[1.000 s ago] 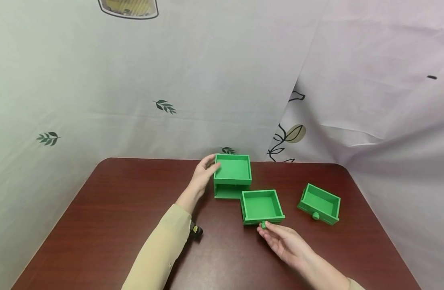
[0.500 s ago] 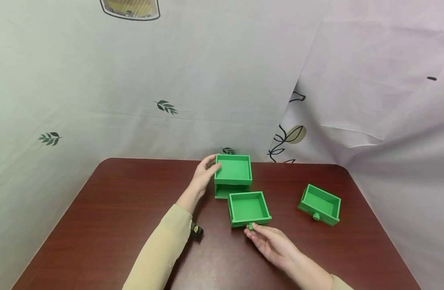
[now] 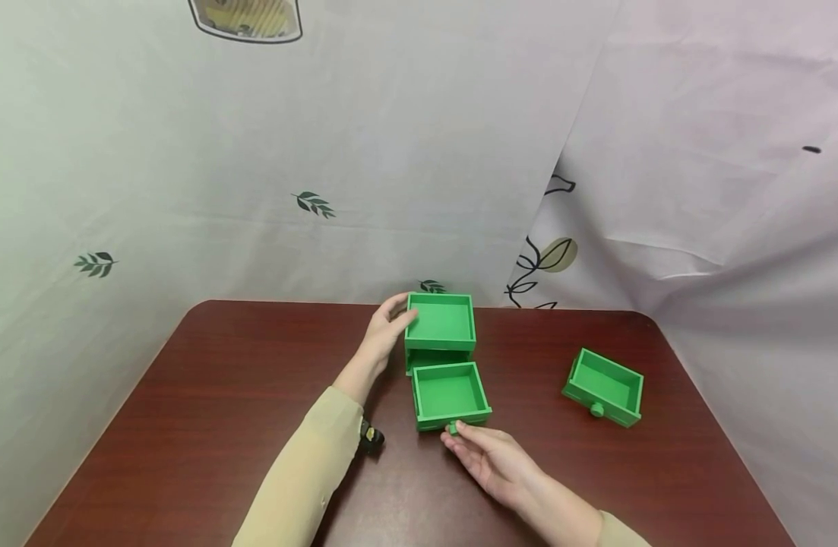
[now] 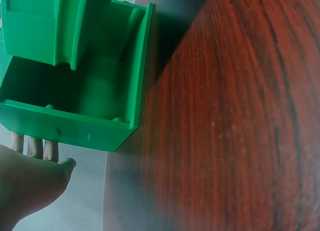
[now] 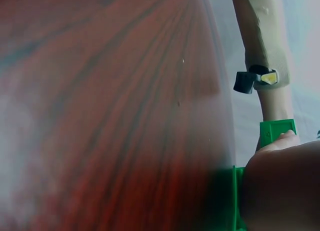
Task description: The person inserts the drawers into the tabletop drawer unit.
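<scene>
A small green cabinet [image 3: 441, 323] with a shallow tray-like top stands near the table's far edge, its lower opening facing me. My left hand [image 3: 384, 330] holds its left side, thumb over the top rim and fingers along the side wall. In the left wrist view, the fingers lie against the outside of the cabinet [image 4: 55, 126]. A green drawer [image 3: 449, 389] sits in front of that opening, overlapping its lower part. Its small knob [image 3: 453, 428] is pinched between the thumb and fingers of my right hand [image 3: 490, 460]. The drawer [image 4: 30, 31] shows before the cavity.
A second green drawer [image 3: 605, 380] with a round knob lies angled on the right of the dark red-brown table [image 3: 220, 425]. A pale patterned cloth [image 3: 405, 137] hangs behind. A black wrist device [image 3: 372, 438] is strapped under my left sleeve.
My right hand has slid the pinched drawer leftward, from the right of the cabinet to in front of its opening. The left hand, cabinet and second drawer have stayed put.
</scene>
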Demonstrator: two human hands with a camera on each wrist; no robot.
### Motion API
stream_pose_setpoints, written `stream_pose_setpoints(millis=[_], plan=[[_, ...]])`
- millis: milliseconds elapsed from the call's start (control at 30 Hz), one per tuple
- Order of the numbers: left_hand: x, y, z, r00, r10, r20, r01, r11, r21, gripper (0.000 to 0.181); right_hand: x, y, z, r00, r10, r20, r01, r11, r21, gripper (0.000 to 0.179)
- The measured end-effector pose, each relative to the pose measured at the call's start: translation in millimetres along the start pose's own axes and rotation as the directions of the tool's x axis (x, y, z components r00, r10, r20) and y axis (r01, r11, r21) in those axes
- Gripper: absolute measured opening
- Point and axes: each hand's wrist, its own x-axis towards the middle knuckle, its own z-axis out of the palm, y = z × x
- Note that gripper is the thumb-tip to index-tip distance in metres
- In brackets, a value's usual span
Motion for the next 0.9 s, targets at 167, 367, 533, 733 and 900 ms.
stream_pose_setpoints(millis=[167,367,533,733,900], plan=[[-1.5,0.7,-0.2,1.000,-0.004,-0.003,0.004,1.000,0.006,0.058,4.3,3.5,4.8,1.000,-0.006,-0.025,0.006,1.000,0.011,0.027],[-0.8,-0.4,-0.5,1.000,-0.007,-0.006,0.007,1.000,0.009,0.058,8.8,5.9,11.6,0.999,-0.003,-0.040,0.003,1.000,0.019,0.026],[-0.5,-0.8,-0.6,1.000,-0.008,-0.008,0.009,1.000,0.018,0.059,13.5,6.2,15.9,0.999,-0.013,-0.049,0.015,1.000,0.024,0.024],[-1.0,-0.4,-0.3,1.000,-0.005,-0.007,0.005,1.000,0.019,0.058,17.5,4.7,18.3,0.998,-0.029,-0.061,0.031,0.999,0.026,0.024],[-0.3,-1.1,-0.9,1.000,-0.002,-0.002,0.002,1.000,0.021,0.058,19.6,2.7,19.8,0.997,-0.030,-0.067,0.032,0.999,0.031,0.025]])
